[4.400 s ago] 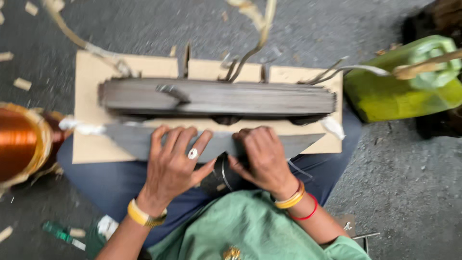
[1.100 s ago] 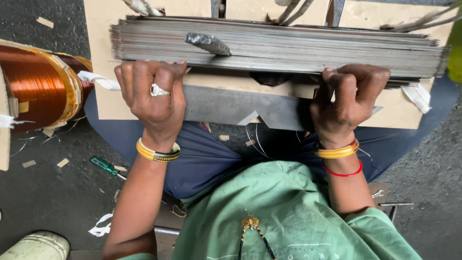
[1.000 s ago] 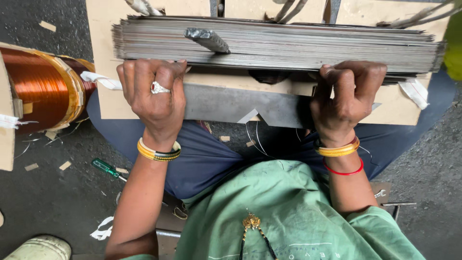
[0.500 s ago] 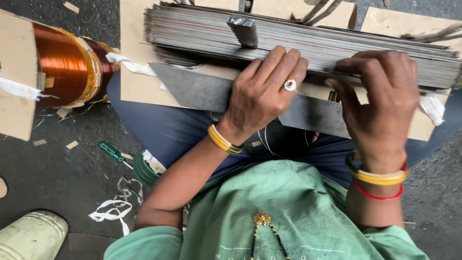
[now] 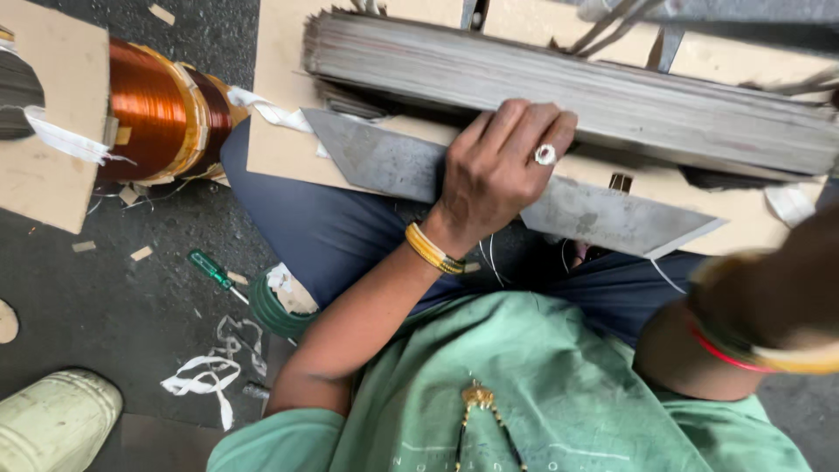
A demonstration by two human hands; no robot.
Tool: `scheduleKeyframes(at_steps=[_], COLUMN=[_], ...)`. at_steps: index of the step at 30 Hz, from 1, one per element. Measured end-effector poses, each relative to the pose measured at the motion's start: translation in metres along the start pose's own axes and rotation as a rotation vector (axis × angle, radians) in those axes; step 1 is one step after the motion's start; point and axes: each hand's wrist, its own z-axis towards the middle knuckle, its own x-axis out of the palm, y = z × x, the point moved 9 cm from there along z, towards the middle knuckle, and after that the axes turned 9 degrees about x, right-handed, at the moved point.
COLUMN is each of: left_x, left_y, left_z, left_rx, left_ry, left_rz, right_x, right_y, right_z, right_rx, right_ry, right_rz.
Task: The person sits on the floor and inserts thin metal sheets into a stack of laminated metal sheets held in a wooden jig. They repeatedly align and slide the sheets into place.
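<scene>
My left hand (image 5: pixel 494 179), with a ring and a gold bangle, lies over a long grey metal sheet (image 5: pixel 376 157) with pointed ends. Its fingers reach onto the edge of a thick stack of thin metal laminations (image 5: pixel 664 100). The sheet rests against the near side of the stack, on a cardboard board (image 5: pixel 280 87) across my lap. My right forearm (image 5: pixel 769 323), with red and yellow bangles, is blurred at the right edge. The right hand itself is out of the frame.
A copper wire coil (image 5: pixel 153 109) with cardboard ends lies on the dark floor at the left. A green-handled screwdriver (image 5: pixel 210 269), a green tape roll (image 5: pixel 266 306) and white tape scraps lie beside my leg. A pale rounded object (image 5: pixel 52 419) sits at the bottom left.
The view has shifted right and closer. My left hand moved from the sheet's left end to its middle. My right hand left the sheet and pulled back toward the right edge.
</scene>
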Motion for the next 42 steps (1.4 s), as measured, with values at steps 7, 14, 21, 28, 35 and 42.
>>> scheduleKeyframes(at_steps=[7, 14, 21, 28, 35, 42], left_x=[-0.007, 0.000, 0.003, 0.004, 0.008, 0.011], left_y=[0.001, -0.003, -0.001, -0.003, -0.006, -0.005], left_z=[0.017, 0.012, 0.007, 0.003, 0.000, -0.009], left_rx=[-0.064, -0.088, -0.115, -0.058, -0.021, -0.051], left_ry=[0.045, 0.124, 0.123, 0.122, 0.128, 0.086], left_rz=[-0.020, -0.008, 0.006, 0.032, 0.036, 0.009], right_x=[-0.080, -0.052, -0.044, -0.030, -0.049, -0.096], right_y=[-0.056, -0.113, -0.113, -0.089, -0.072, -0.049], right_z=[-0.097, -0.130, -0.094, -0.079, -0.108, -0.072], right_rx=[0.316, 0.458, 0.495, 0.370, 0.258, 0.295], right_ry=[-0.220, -0.257, -0.103, 0.041, -0.075, -0.210], right_rz=[0.266, 0.368, 0.320, 0.154, 0.214, 0.341])
